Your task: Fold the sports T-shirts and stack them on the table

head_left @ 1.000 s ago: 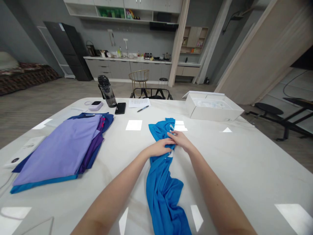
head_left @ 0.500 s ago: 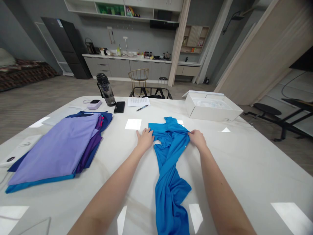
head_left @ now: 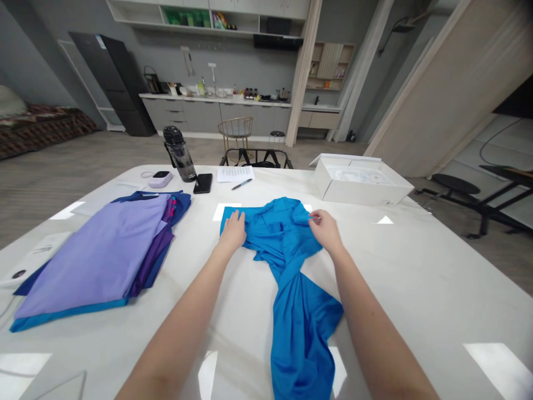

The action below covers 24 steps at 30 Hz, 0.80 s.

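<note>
Garment (head_left: 285, 244) — between both hands (head_left: 234, 229) (head_left: 327, 229)

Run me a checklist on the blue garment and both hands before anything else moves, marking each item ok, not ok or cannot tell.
1. Left hand touching the blue garment: ok, on its far left part.
2. Left hand gripping the cloth: cannot tell, its fingertips' hold is unclear.
3. Right hand holding the cloth: ok, pinching it at the far right edge.
4. Blue garment flat: not ok, twisted and creased through the middle and near part.
5. Blue garment's near end: cannot tell, it runs out of the picture.
6. Garment stack apart from the blue garment: ok, off to the left.
</note>
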Each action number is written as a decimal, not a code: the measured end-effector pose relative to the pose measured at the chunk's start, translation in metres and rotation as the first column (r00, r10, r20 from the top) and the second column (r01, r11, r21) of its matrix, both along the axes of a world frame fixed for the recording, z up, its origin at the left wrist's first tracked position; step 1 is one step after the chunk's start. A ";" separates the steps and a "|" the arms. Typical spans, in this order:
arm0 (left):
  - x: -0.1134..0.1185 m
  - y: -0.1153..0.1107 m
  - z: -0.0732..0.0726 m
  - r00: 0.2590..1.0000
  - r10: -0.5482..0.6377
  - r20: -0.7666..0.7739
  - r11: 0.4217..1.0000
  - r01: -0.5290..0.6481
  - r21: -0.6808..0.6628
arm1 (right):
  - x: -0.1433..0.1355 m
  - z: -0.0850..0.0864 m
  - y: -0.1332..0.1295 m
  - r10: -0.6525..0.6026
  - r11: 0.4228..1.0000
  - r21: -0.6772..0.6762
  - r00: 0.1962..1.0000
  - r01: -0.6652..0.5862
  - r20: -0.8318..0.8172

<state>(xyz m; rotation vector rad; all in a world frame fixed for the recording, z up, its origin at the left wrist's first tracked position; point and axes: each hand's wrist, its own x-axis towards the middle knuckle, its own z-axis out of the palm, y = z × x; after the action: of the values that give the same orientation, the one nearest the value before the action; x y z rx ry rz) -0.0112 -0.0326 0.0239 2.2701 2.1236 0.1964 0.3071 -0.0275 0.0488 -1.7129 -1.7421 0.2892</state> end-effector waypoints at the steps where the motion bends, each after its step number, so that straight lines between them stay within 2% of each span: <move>1: 0.006 0.000 -0.002 0.999 -0.035 0.034 0.999 0.036 -0.037 | -0.015 -0.001 0.000 0.138 0.990 0.017 0.989 -0.137 -0.058; 2: 0.011 -0.001 -0.005 0.997 -0.045 0.059 0.997 0.049 -0.067 | -0.030 -0.003 0.000 0.246 0.969 0.023 0.965 -0.245 -0.095; 4: 0.017 -0.002 -0.009 0.996 -0.023 0.084 0.994 0.031 -0.104 | -0.055 -0.010 -0.003 0.321 0.946 -0.011 0.942 -0.323 -0.096; 8: 0.010 -0.002 -0.012 0.994 0.048 0.098 0.985 -0.030 -0.171 | -0.080 -0.025 -0.007 0.227 0.964 -0.164 0.967 -0.208 0.112; 11: 0.000 -0.001 -0.012 0.993 0.068 0.098 0.974 -0.045 -0.221 | -0.076 -0.022 -0.005 0.200 0.967 -0.186 0.972 -0.175 0.125; 14: -0.011 0.000 -0.011 0.993 0.075 0.091 0.966 -0.050 -0.255 | -0.045 -0.008 0.004 0.118 0.986 -0.121 0.993 -0.115 0.024; 17: -0.024 0.000 -0.010 0.992 0.102 0.073 0.960 -0.079 -0.268 | 0.011 0.003 0.014 -0.114 0.984 -0.145 0.990 0.102 -0.078; 19: -0.035 -0.002 -0.009 0.989 0.139 0.044 0.955 -0.122 -0.272 | 0.053 0.005 0.017 -0.285 0.943 -0.202 0.955 0.266 -0.075; 21: -0.046 -0.004 -0.007 0.983 0.181 0.004 0.949 -0.173 -0.263 | 0.088 0.000 0.015 -0.425 0.876 -0.255 0.905 0.409 -0.010; 24: -0.058 -0.003 -0.003 0.965 0.256 -0.054 0.933 -0.261 -0.247 | 0.113 -0.010 0.005 -0.565 0.742 -0.372 0.819 0.558 0.103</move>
<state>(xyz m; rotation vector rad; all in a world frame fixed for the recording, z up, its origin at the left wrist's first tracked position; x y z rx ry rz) -0.0689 -0.0352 0.0206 1.8606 2.3009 -0.0903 0.4204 -0.0221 0.0393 -2.4256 -1.1079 0.3855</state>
